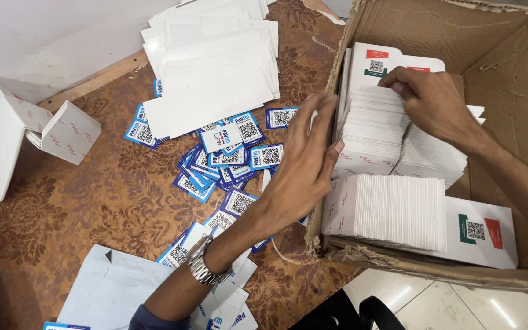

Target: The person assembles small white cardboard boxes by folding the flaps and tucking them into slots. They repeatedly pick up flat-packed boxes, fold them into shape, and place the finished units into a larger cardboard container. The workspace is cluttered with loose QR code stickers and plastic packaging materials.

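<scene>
- Right hand (432,104) is inside the cardboard box (508,73), fingertips curled narrow over the top edges of a stack of white cards (371,131) standing on edge. It seems to be pinching or riffling a few; how many are gripped cannot be told.
- Left hand (304,168) hovers flat and wide open at the box's left wall, palm toward the stack, holding nothing. A metal watch (205,264) sits on that wrist.
- The stack stands against the box's far-left side. A second pack (398,211) lies nearer the box's near edge, and more cards (435,153) sit just right of the first stack.
- Handling, as judged: single cards look thin, light and fairly stiff, with smooth faces likely to slide on one another. A pack probably fans or spills unless squeezed from both faces.
- Best hold looks like thumb on one face, fingers on the other, near the top edges; the free hand can brace the side.
- On the table (62,201), left of the box: loose blue-and-white stickers (233,153) in a heap mid-table, plain white sheets (215,67) toward the far edge, folded white card stands (32,134) near the left edge, more sheets at the near edge.
</scene>
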